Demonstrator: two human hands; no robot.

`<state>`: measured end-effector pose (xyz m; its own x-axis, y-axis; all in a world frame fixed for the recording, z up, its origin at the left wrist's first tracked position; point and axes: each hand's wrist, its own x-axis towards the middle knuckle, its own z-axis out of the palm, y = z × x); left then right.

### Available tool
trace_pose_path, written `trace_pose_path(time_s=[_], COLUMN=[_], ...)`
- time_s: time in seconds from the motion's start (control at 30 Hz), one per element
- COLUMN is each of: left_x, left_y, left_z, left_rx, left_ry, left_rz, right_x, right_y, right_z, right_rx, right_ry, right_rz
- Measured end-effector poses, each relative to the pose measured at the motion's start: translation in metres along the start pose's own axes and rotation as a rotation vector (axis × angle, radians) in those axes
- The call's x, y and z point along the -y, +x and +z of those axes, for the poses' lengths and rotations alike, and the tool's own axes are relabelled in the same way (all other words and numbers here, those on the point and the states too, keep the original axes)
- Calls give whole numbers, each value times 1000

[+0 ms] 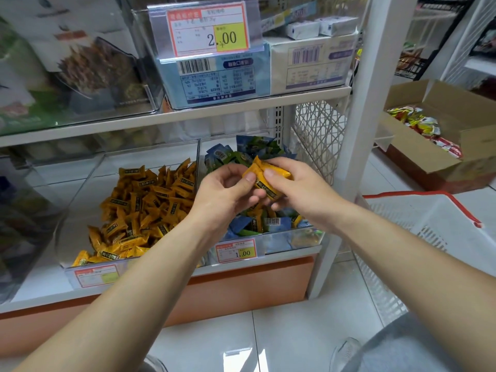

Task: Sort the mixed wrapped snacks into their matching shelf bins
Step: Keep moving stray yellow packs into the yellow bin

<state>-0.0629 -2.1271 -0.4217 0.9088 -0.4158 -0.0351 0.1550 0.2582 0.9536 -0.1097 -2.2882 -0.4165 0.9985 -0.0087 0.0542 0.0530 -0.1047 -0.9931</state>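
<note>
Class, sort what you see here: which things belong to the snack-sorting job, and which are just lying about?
Job: orange wrapped snacks, pinched by left hand and right hand; orange-snack bin; blue-and-green snack bin with stray orange ones.
Lying about: cardboard box of packets; white basket; blue carton on upper shelf.

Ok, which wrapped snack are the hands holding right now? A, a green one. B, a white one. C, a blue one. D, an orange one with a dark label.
D: the left hand and right hand both pinch an orange wrapped snack with a dark label, matching the pile of orange wrapped snacks to the left.
</note>
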Motion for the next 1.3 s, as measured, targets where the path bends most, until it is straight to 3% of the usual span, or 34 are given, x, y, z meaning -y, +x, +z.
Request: trace_pose_path(time_s=[0.07,0.17,0.23,0.3,0.63,0.9,1.13,1.3], left_x=[9,24,31,35,35,42,45,48], left_y=[6,20,29,36,54,66,68,69], left_z=[2,-6,-10,-9,-18,-15,-21,-17], left_rx=[-45,-54,116,190,260,257,184,159], left_ry=[263,1009,1372,1538,1761,1781,1554,1450], left_rz=[92,329,269,198,131,134,71,12], right_x=[0,-2,-6,-11,-34,-39,-42,-53], right_y=[1,5,4,3,9,11,14,20], right_z=[-12,-38,-45,-42,-38,-41,-39,-25], right_rx=[-80,-230,-240,-204,-133,-61,-138,-162], right_ry=[-182,-381,-406,-435,-454,-407,-427,-383], right_rz=[-20,29,27,-11,27,70,114,321])
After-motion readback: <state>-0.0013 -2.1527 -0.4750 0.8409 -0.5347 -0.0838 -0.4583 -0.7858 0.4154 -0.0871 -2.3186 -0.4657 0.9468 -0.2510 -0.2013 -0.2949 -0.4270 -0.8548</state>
